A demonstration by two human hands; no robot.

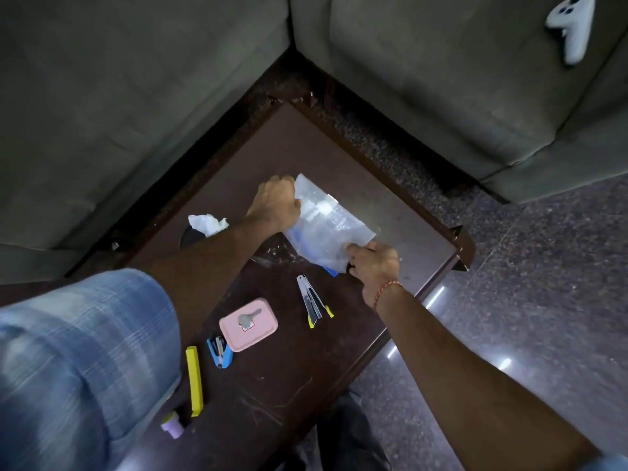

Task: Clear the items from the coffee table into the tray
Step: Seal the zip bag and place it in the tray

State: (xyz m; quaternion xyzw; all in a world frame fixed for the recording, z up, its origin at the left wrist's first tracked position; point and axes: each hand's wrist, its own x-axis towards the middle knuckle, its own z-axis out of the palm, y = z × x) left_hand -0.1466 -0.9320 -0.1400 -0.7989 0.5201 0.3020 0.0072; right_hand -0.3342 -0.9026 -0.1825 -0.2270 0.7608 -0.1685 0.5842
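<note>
A clear crinkled plastic bag (326, 220) is held over the middle of the dark brown coffee table (289, 147). My left hand (277, 203) grips its far left edge and my right hand (373, 266) pinches its near right corner. On the table lie a crumpled white tissue (207, 224) over a dark round object (190, 236), a metal stapler with yellow ends (314, 302), a pink box (248, 324) with a key on top, a small blue stapler (220, 351), a yellow bar (194, 380) and a lilac cap (172, 424). I see no tray.
Grey sofas (441, 79) wrap the table's far sides, with a white controller (571, 27) on the right one. Polished dark floor (526, 300) lies to the right. My blue sleeve (85, 351) covers the table's near left corner.
</note>
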